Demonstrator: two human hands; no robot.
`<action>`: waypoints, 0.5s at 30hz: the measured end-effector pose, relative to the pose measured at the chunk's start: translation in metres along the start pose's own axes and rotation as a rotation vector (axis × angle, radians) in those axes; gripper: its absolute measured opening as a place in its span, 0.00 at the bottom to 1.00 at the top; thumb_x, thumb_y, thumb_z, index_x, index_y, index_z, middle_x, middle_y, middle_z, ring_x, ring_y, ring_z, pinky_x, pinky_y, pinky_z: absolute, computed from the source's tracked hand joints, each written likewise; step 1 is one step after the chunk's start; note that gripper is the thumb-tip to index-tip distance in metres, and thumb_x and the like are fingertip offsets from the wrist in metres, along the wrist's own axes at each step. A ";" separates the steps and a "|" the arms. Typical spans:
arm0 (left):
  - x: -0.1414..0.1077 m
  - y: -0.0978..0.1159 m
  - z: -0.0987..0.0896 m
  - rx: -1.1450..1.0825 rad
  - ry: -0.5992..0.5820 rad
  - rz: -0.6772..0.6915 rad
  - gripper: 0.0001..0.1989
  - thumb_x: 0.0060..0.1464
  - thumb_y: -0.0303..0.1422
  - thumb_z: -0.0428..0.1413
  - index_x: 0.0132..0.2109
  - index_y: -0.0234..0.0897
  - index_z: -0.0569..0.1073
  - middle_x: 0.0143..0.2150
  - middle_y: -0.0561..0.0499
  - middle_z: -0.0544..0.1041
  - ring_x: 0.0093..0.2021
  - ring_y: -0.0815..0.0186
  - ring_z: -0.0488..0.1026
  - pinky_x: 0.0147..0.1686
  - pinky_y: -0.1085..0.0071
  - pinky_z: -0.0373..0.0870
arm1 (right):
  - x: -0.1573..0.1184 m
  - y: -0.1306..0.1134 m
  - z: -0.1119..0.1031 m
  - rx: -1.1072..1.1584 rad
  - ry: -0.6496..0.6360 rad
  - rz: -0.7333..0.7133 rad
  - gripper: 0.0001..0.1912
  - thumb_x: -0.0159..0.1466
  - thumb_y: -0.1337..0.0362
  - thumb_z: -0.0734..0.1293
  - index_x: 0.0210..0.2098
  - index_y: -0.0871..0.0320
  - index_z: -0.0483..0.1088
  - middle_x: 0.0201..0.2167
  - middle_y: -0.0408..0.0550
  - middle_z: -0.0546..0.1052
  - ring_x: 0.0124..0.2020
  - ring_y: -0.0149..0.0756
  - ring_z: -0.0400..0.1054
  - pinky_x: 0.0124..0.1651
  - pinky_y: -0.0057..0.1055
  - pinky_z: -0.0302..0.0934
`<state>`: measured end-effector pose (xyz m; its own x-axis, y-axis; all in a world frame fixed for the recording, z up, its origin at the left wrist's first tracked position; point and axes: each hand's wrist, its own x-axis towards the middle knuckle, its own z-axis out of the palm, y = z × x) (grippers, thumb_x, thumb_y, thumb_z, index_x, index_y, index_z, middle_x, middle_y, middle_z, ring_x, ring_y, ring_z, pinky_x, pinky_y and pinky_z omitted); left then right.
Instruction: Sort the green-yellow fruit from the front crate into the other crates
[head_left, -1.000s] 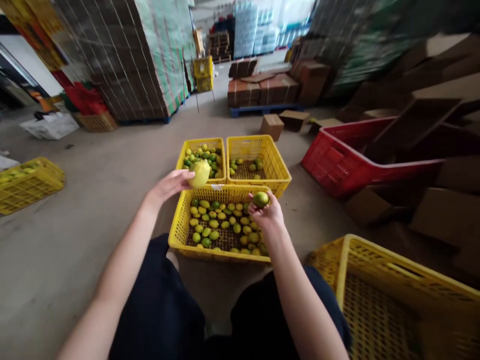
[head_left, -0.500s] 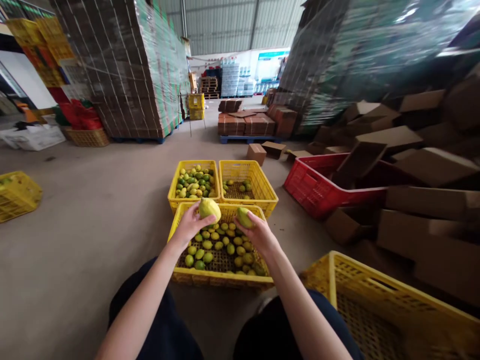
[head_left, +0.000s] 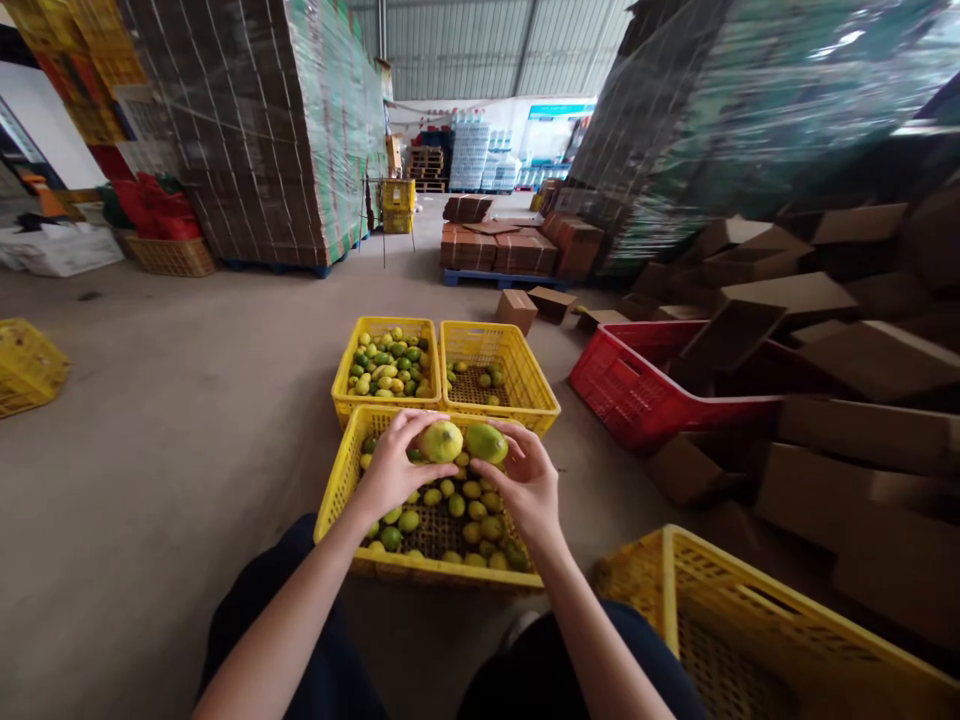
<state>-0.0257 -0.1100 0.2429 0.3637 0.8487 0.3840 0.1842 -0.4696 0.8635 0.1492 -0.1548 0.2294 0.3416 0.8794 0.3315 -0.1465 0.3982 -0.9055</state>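
Note:
My left hand [head_left: 396, 465] is closed around a yellow lemon [head_left: 441, 441], gripping it between thumb and fingers. A greener lemon [head_left: 486, 443] is held the same way by my right hand [head_left: 531, 478]. The two fruits are side by side above the near yellow crate [head_left: 337, 490], a narrow gap between them. Inside that crate lie several yellow-green lemons [head_left: 456, 505], partly hidden by my hands. Behind it, the left yellow crate [head_left: 341, 390] is heaped with green and yellow lemons, and the right yellow crate [head_left: 536, 375] has fewer on its bottom.
A red crate [head_left: 622, 385] stands at the right, among a heap of cardboard boxes [head_left: 862, 430]. Another yellow crate [head_left: 667, 570] is at my lower right, and one [head_left: 30, 365] lies far left. Wrapped pallet stacks [head_left: 337, 130] and flattened cartons [head_left: 517, 250] are further back.
Both hands have brought their lemons closer together over the near crate. The right hand has turned, showing more of its lemon. The view has shifted slightly.

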 end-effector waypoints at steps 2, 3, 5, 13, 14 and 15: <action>0.000 0.001 0.000 0.015 -0.006 0.019 0.26 0.43 0.37 0.67 0.52 0.51 0.73 0.50 0.47 0.69 0.53 0.57 0.68 0.48 0.60 0.70 | 0.000 0.001 0.003 -0.002 -0.011 -0.025 0.24 0.45 0.71 0.77 0.41 0.51 0.73 0.45 0.44 0.76 0.49 0.38 0.69 0.57 0.39 0.62; 0.000 0.001 0.000 0.024 -0.005 0.029 0.26 0.43 0.37 0.67 0.52 0.51 0.73 0.50 0.47 0.69 0.53 0.57 0.68 0.49 0.60 0.69 | 0.000 0.000 0.004 -0.010 -0.015 -0.037 0.24 0.45 0.71 0.77 0.41 0.51 0.73 0.45 0.44 0.76 0.50 0.39 0.69 0.58 0.40 0.61; 0.000 0.000 0.000 0.037 0.006 0.049 0.26 0.43 0.37 0.67 0.52 0.51 0.73 0.50 0.47 0.68 0.53 0.57 0.68 0.51 0.59 0.68 | 0.000 -0.001 0.005 -0.033 -0.023 -0.062 0.24 0.46 0.71 0.77 0.42 0.51 0.73 0.45 0.45 0.76 0.51 0.40 0.68 0.59 0.41 0.60; -0.002 -0.005 -0.005 0.051 0.044 0.106 0.25 0.46 0.38 0.65 0.53 0.49 0.72 0.50 0.47 0.66 0.54 0.57 0.66 0.55 0.56 0.66 | 0.003 0.006 0.005 -0.128 -0.041 -0.159 0.24 0.47 0.69 0.77 0.43 0.52 0.73 0.45 0.47 0.75 0.51 0.41 0.68 0.58 0.43 0.61; -0.002 -0.005 -0.006 0.048 0.047 0.111 0.25 0.46 0.38 0.65 0.53 0.48 0.72 0.50 0.47 0.66 0.54 0.57 0.67 0.55 0.56 0.66 | 0.003 0.008 0.005 -0.143 -0.046 -0.173 0.24 0.48 0.68 0.77 0.44 0.52 0.73 0.45 0.47 0.75 0.51 0.42 0.68 0.57 0.43 0.61; -0.002 -0.005 -0.006 0.042 0.050 0.114 0.25 0.46 0.38 0.65 0.53 0.48 0.72 0.50 0.47 0.66 0.54 0.57 0.67 0.55 0.56 0.66 | 0.003 0.009 0.005 -0.155 -0.052 -0.183 0.24 0.48 0.68 0.76 0.44 0.52 0.73 0.45 0.48 0.75 0.51 0.42 0.69 0.57 0.43 0.62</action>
<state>-0.0328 -0.1084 0.2397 0.3390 0.8000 0.4951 0.1829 -0.5722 0.7995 0.1441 -0.1469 0.2233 0.3000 0.8103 0.5034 0.0592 0.5109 -0.8576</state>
